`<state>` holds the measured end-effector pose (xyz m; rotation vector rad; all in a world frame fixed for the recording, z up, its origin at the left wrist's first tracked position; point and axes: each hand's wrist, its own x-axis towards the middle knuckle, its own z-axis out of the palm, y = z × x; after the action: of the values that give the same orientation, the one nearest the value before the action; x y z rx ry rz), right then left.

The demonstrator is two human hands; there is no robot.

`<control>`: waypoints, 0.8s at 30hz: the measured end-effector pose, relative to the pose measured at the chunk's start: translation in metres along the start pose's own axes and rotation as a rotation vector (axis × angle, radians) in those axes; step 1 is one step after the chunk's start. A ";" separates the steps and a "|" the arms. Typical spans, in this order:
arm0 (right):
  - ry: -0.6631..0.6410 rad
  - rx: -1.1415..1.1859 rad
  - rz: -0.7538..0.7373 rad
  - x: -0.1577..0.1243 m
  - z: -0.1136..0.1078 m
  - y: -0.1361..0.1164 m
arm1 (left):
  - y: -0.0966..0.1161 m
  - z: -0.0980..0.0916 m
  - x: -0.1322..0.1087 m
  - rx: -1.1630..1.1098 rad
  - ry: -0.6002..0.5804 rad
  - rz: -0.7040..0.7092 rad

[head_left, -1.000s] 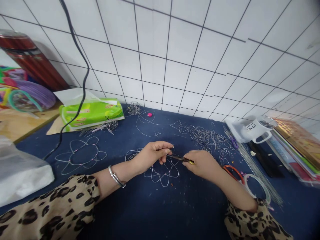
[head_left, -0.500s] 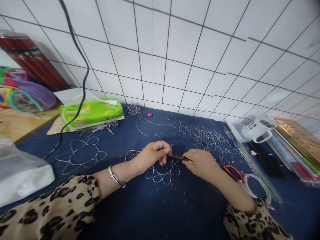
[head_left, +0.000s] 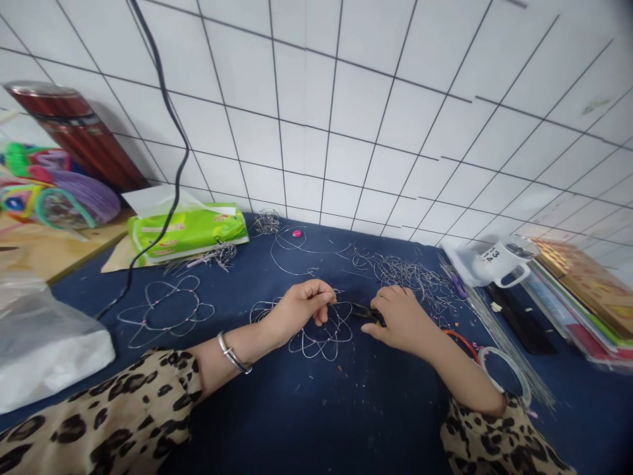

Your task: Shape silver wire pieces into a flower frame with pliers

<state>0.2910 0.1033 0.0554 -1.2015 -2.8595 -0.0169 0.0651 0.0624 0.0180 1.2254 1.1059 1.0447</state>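
Thumb and fingers of my left hand point(head_left: 309, 305) pinch a thin silver wire piece near the middle of the dark blue cloth point(head_left: 277, 415). Just below hangs or lies a flower-shaped wire loop point(head_left: 320, 343) with small pink beads; the hand partly covers it. To the right, my right hand point(head_left: 399, 322) is around dark pliers point(head_left: 364, 313) with yellow on the handle, its thumb spread away from the fingers. A larger beaded wire flower point(head_left: 171, 310) lies to the left of my left arm.
Tangled wire point(head_left: 413, 277) lies behind my right hand, near a white mug point(head_left: 507, 264). Orange-handled scissors point(head_left: 465, 344) and a clear ring point(head_left: 509, 369) are at right. Green tissues point(head_left: 190, 231), a black cable point(head_left: 173, 119) and a plastic bag point(head_left: 54, 349) are at left.
My right hand has loosened around the pliers, its thumb now apart from the fingers, and the pliers' tips have drawn back from my left hand. The view has shifted slightly.
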 end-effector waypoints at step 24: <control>0.079 0.751 0.109 0.038 0.006 -0.031 | -0.003 -0.001 0.004 0.119 -0.020 -0.048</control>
<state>0.2420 0.1095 0.0510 -1.1229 -2.3425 0.8929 0.0643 0.0660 0.0148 1.2939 1.1906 0.9393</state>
